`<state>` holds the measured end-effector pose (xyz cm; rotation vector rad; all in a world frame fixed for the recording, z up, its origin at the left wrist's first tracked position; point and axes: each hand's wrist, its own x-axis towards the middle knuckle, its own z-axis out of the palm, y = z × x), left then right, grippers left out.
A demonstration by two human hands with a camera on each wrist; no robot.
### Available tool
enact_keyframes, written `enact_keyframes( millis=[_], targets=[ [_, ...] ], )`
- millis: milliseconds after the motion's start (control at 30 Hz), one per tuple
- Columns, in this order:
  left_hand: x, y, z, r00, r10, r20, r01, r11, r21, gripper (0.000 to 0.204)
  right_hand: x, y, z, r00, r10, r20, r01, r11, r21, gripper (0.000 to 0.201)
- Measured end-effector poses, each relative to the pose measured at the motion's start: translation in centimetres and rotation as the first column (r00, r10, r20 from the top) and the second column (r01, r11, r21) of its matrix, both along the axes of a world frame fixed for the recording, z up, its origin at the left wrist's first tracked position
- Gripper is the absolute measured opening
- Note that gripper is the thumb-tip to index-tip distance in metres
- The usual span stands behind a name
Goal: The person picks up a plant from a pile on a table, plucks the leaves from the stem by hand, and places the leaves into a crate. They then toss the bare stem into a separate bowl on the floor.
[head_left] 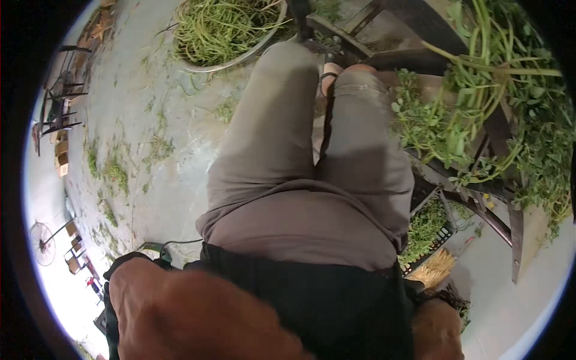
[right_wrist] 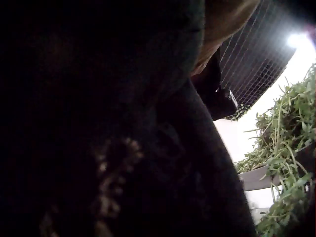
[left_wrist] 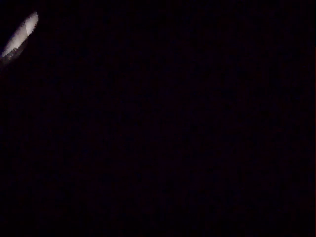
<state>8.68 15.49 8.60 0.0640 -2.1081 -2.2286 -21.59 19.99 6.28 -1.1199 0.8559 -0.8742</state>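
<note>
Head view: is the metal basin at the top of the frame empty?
No, the metal basin on the floor holds a heap of green stems that fills it.

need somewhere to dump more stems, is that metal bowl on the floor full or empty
Full: the metal bowl is heaped with green stems up to its rim.

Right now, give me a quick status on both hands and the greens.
Both hands out of sight at the torso, grip unreadable. Greens piled on the rack, more in the bowl. Left wrist view black.

head: daylit, fisheye vignette | left wrist: black | right wrist: dim
</note>
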Motion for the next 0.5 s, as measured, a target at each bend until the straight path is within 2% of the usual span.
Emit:
enact_keyframes(
  millis=[33,67,133,200,300,433,500],
  targets=[
    [-3.0,-4.1,1.3,0.993,0.119,0.020,-0.112,0.973,-0.201,0.024,0.0,0.0,0.3,0.999,0.024,-0.025,-0.026,0.998,-0.051,0.011],
    [-4.9,-7.1,2.5,0.969,0.244,0.026,-0.212,0.888,-0.409,0.021,0.3,-0.2,0.5,0.998,0.052,-0.036,-0.056,0.992,-0.115,0.011],
    [-5.4,-9.0,-0.6,0.905,0.402,-0.139,-0.421,0.796,-0.435,0.012,0.7,-1.6,1.1,0.990,0.119,-0.076,-0.136,0.950,-0.281,0.011],
    [-5.9,-9.3,-1.7,0.902,0.399,-0.166,-0.430,0.789,-0.438,0.010,1.4,-2.9,2.3,0.941,-0.039,-0.337,-0.083,0.937,-0.340,0.013],
    [-6.2,-9.1,-1.9,0.877,0.469,-0.101,-0.470,0.799,-0.376,0.010,1.4,-3.1,2.6,0.914,-0.075,-0.398,-0.060,0.947,-0.315,0.013],
    [-6.0,-9.1,-2.6,0.865,0.490,-0.106,-0.491,0.785,-0.377,0.010,1.5,-3.5,1.9,0.904,-0.039,-0.427,-0.103,0.946,-0.307,0.015],
    [-5.8,-9.2,-2.8,0.858,0.503,-0.101,-0.494,0.756,-0.429,0.011,1.6,-3.8,2.1,0.903,-0.024,-0.429,-0.118,0.946,-0.303,0.019]
  ],
)
